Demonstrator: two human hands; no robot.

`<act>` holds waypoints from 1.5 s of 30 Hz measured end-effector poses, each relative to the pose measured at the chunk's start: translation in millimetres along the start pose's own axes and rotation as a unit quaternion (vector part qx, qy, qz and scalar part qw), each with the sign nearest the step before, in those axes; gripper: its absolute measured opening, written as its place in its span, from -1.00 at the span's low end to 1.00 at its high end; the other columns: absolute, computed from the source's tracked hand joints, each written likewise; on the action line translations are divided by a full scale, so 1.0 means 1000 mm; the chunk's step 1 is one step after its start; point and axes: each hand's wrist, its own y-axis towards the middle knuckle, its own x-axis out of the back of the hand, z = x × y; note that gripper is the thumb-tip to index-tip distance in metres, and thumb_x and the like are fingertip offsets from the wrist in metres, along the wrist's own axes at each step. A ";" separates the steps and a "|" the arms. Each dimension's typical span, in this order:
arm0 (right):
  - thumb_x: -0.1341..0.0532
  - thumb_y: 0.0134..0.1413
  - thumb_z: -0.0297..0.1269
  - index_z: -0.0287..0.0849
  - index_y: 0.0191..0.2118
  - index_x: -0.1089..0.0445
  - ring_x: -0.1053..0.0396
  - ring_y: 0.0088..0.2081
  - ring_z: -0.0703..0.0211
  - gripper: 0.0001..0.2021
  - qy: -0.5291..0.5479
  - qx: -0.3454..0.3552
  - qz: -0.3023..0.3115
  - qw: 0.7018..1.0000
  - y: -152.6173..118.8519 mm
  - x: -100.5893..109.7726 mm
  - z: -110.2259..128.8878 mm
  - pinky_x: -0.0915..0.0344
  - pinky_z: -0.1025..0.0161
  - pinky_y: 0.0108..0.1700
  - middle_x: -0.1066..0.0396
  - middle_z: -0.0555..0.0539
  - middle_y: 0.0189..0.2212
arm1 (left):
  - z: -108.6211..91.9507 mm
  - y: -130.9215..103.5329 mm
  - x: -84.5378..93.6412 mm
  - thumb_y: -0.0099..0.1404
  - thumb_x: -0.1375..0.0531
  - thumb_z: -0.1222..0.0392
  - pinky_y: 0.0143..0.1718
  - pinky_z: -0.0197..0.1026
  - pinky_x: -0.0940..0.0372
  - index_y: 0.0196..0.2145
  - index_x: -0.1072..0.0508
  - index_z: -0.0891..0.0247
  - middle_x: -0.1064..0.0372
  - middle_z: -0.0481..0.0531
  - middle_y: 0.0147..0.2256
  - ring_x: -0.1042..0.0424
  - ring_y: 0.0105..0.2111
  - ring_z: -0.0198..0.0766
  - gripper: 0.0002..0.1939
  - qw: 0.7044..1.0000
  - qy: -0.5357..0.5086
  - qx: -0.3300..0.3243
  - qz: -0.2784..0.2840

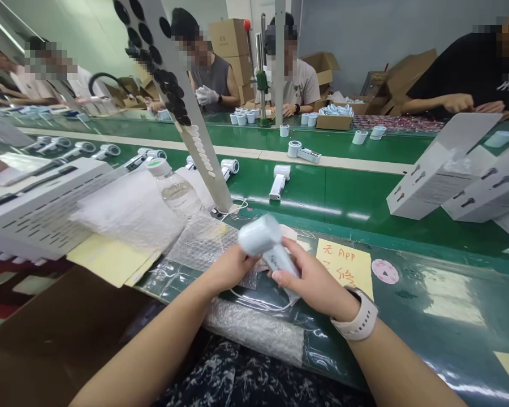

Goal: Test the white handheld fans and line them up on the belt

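A pale blue handheld device [261, 234] with a round head and a short handle is held over the near edge of the green table. My right hand [307, 274], with a white watch at the wrist, wraps its fingers round the handle. My left hand [231, 268] is closed at the lower left of the head, its fingertips partly hidden behind the device. Under the hands lie bubble wrap [203, 243] and a thin white cable [258, 305]. A yellow note [343, 265] with red writing is to the right of my right hand.
Similar devices [279, 182] lie on the green conveyor [343, 195] ahead. A metal post [203, 147] rises at the left, beside a clear bottle [176, 189]. White boxes [432, 175] stand at the right, a vented white case [55, 209] at the left. Several people sit across.
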 end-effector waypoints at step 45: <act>-0.20 0.16 0.14 -0.24 -0.13 -0.38 -0.36 -0.62 0.30 -0.53 0.356 -0.018 0.045 0.933 -0.002 -0.013 0.012 -0.09 0.37 -0.60 -0.49 -0.05 -0.48 | -0.091 -0.057 0.018 0.37 -0.08 0.20 -0.55 -0.27 -0.21 -0.03 -0.34 0.08 -0.35 -0.18 -0.58 -0.33 -0.64 -0.31 -0.77 0.896 0.336 -0.280 -0.072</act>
